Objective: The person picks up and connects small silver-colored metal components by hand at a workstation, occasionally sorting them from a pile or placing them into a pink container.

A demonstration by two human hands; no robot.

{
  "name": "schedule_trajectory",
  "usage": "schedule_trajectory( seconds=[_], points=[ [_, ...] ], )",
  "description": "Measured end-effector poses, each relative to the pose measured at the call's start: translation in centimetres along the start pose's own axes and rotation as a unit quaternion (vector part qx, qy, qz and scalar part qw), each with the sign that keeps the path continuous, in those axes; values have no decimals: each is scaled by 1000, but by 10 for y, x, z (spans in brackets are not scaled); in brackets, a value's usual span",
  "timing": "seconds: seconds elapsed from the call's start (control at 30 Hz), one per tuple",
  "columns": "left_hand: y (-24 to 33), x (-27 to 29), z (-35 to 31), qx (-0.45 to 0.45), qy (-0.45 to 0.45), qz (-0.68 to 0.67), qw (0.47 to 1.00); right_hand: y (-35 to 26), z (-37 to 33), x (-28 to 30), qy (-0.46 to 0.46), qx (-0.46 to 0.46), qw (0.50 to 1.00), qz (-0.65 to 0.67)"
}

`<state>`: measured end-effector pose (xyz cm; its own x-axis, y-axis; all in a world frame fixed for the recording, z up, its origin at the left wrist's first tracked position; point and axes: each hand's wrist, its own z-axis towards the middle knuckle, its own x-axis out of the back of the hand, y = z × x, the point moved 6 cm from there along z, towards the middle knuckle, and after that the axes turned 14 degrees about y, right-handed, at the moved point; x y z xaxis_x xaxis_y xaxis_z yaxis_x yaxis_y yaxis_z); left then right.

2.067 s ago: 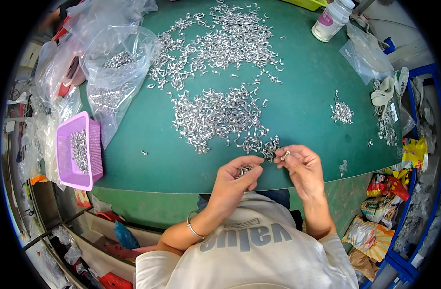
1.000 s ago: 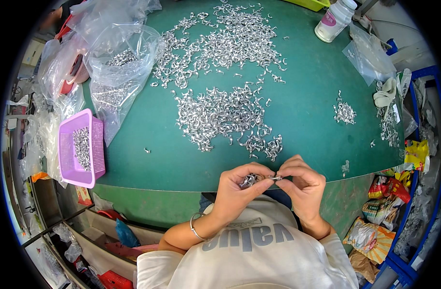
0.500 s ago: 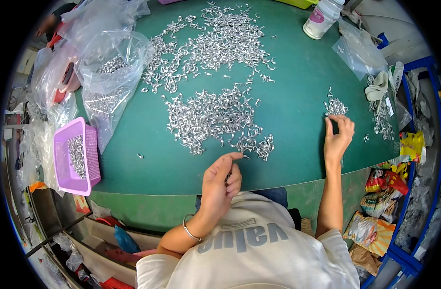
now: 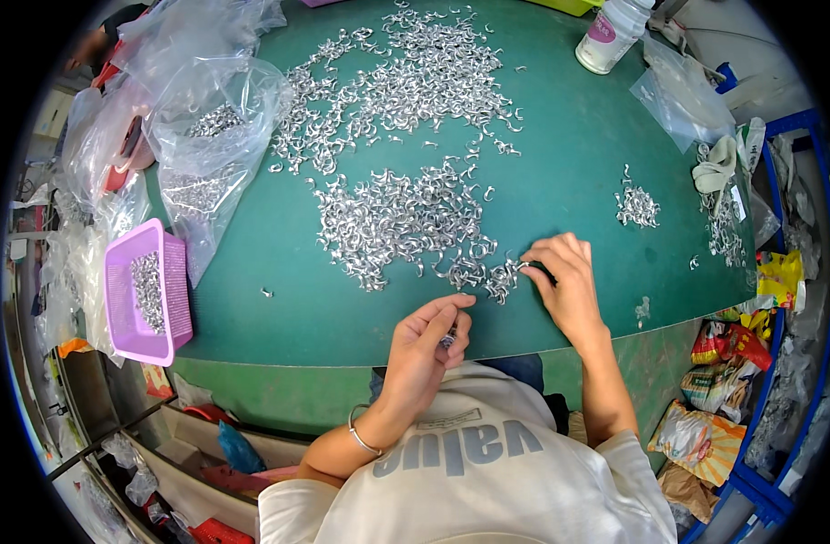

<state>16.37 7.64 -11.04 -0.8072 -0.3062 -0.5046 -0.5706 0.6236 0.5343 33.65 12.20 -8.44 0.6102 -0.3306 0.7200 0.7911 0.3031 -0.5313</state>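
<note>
Small curved silvery metal pieces lie in a near heap (image 4: 397,222) on the green table (image 4: 560,118). In front of that heap, my left hand (image 4: 426,340) is curled, and silvery pieces show between its fingers and palm. Its thumb and index finger reach toward the heap's front edge. My right hand (image 4: 567,281) is at the right end of a small cluster (image 4: 500,279) beside the heap. Thumb and index finger come together there on a curved metal piece, partly hidden by the fingertips. A separate small pile (image 4: 637,207) of the same pieces lies further right.
A larger spread of pieces (image 4: 433,77) covers the far table. At left stand a purple basket (image 4: 174,299) and a clear plastic bag (image 4: 238,172), both containing pieces. A white bottle (image 4: 611,36) stands far right. More pieces (image 4: 725,236) lie by the right edge.
My right hand has left the small pile on the right and moved leftward to the cluster by the near heap. My left hand has shifted slightly right and nearer to me, still curled.
</note>
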Motion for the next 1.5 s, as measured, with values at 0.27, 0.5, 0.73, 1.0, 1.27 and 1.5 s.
schedule_trajectory(
  seconds=[0.27,0.5,0.73,1.0,1.27,1.5],
  points=[
    [7,-2,-4,-86,2,106,991,-16,-20,8,24,-268,913,306],
    [18,-17,-18,-187,-42,169,967,-46,-35,5,-27,-349,828,437],
    [20,-5,-27,-154,-38,158,975,-59,-43,-1,-32,-363,788,495],
    [31,-7,-42,-251,-69,200,945,-71,-58,-16,-95,-421,639,636],
    [38,-10,-49,-296,-93,218,925,-78,-52,-13,-97,-386,637,660],
    [5,1,-26,157,-110,-60,980,-33,-38,-6,-87,-375,812,439]
  ],
)
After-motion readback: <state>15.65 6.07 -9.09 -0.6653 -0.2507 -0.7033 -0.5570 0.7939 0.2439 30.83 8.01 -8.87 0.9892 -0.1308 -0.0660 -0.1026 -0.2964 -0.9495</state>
